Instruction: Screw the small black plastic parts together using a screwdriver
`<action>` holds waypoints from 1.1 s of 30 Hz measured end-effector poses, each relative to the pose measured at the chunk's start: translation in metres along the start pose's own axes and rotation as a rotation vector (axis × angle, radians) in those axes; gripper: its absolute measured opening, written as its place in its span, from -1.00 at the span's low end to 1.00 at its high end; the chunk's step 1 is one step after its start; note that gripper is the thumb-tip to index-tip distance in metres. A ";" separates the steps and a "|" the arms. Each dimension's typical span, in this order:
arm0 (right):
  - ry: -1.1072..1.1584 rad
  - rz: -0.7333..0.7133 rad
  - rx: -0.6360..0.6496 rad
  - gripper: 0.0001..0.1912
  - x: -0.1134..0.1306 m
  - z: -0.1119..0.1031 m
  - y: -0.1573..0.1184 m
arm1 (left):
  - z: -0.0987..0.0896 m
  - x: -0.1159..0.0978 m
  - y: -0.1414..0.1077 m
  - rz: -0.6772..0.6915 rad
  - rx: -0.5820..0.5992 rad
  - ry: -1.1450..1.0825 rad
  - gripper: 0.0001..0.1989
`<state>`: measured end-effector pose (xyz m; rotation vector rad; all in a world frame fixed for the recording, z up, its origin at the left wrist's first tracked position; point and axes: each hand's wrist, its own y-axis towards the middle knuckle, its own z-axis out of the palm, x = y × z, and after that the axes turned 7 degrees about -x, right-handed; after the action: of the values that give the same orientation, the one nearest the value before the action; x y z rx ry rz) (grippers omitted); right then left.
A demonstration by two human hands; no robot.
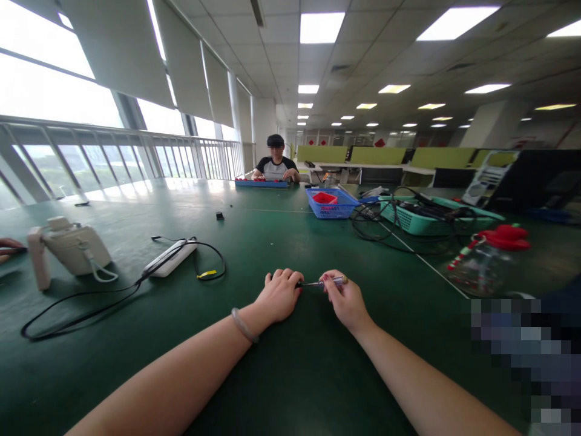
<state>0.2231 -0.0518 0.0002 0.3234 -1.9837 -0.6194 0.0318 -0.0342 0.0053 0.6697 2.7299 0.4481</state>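
Note:
Near the middle of the green table, my right hand (347, 303) grips a screwdriver (339, 281) with a clear handle. Its thin metal shaft lies almost level and points left. My left hand (281, 295), with a grey bangle on the wrist, rests low over the table with its fingers curled. A small dark thing (299, 284) shows at its thumb side, where the screwdriver's tip meets it. Most of that thing is hidden under the fingers, so its kind cannot be made out.
To the left lie a white power strip (171, 259) with a black cord and a beige bag-like object (77, 248). A small black block (220, 215) sits farther ahead. Blue (333, 209) and green baskets (413, 224), cables and a red-lidded jar (488, 263) stand right. Another person (276, 166) sits opposite.

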 end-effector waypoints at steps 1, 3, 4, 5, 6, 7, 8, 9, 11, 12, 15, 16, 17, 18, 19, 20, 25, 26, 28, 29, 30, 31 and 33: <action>0.002 -0.003 -0.003 -0.66 -0.001 0.000 0.000 | -0.001 -0.001 -0.001 -0.015 0.006 0.012 -0.76; 0.020 0.007 -0.013 -0.67 -0.004 -0.001 0.001 | -0.003 -0.002 -0.003 -0.046 0.017 0.033 -0.76; 0.031 0.020 -0.019 -0.66 -0.005 -0.002 0.002 | -0.004 -0.001 -0.005 -0.055 0.021 0.042 -0.76; 0.041 0.032 -0.021 -0.66 -0.006 -0.002 0.002 | -0.006 0.000 -0.007 -0.059 0.026 0.052 -0.76; 0.050 0.044 -0.022 -0.65 -0.007 -0.003 0.002 | -0.008 0.003 -0.010 -0.063 0.032 0.061 -0.76; 0.056 0.054 -0.021 -0.65 -0.008 -0.004 0.003 | -0.011 0.008 -0.014 -0.070 0.039 0.070 -0.75; 0.061 0.062 -0.018 -0.65 -0.008 -0.004 0.003 | -0.013 0.013 -0.018 -0.081 0.048 0.077 -0.75; 0.064 0.069 -0.014 -0.65 -0.007 -0.004 0.003 | -0.017 0.020 -0.023 -0.100 0.057 0.082 -0.75; 0.074 0.077 -0.003 -0.65 -0.006 -0.004 0.002 | -0.025 0.037 -0.036 -0.142 0.060 0.088 -0.74; 0.081 0.080 0.002 -0.65 -0.005 -0.004 0.002 | -0.029 0.047 -0.042 -0.167 0.065 0.092 -0.73; 0.112 0.092 0.019 -0.66 -0.002 -0.003 0.001 | -0.043 0.079 -0.065 -0.252 0.067 0.117 -0.73; 0.118 0.095 0.024 -0.66 -0.002 -0.003 0.001 | -0.048 0.089 -0.074 -0.292 0.059 0.137 -0.72; 0.121 0.098 0.025 -0.66 -0.002 -0.003 0.001 | -0.052 0.100 -0.082 -0.326 0.057 0.159 -0.71; 0.122 0.099 0.024 -0.65 -0.002 -0.003 0.001 | -0.057 0.111 -0.089 -0.359 0.053 0.184 -0.71; 0.124 0.101 0.022 -0.64 -0.002 -0.003 0.001 | -0.061 0.121 -0.096 -0.382 0.049 0.208 -0.70; 0.126 0.105 0.021 -0.63 -0.002 -0.003 0.001 | -0.065 0.132 -0.102 -0.399 0.045 0.231 -0.70; 0.139 0.117 0.036 -0.61 -0.002 -0.003 0.001 | -0.081 0.176 -0.111 -0.479 -0.020 0.256 -0.68; 0.138 0.118 0.032 -0.61 -0.002 -0.003 0.001 | -0.086 0.180 -0.109 -0.481 -0.042 0.230 -0.68; 0.132 0.123 0.022 -0.62 -0.002 -0.003 0.001 | -0.097 0.184 -0.101 -0.453 -0.102 0.138 -0.68; 0.124 0.126 0.015 -0.62 -0.003 -0.003 0.001 | -0.103 0.185 -0.096 -0.440 -0.145 0.077 -0.67; 0.116 0.127 0.007 -0.62 -0.003 -0.003 0.002 | -0.109 0.185 -0.092 -0.440 -0.189 0.020 -0.65; 0.109 0.127 0.001 -0.62 -0.004 -0.004 0.002 | -0.115 0.186 -0.089 -0.452 -0.231 -0.036 -0.64; 0.107 0.124 -0.004 -0.62 -0.005 -0.005 0.002 | -0.122 0.192 -0.085 -0.485 -0.301 -0.141 -0.59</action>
<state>0.2296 -0.0493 -0.0006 0.2247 -1.8836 -0.5163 -0.2074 -0.0403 0.0454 -0.0409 2.4957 0.6399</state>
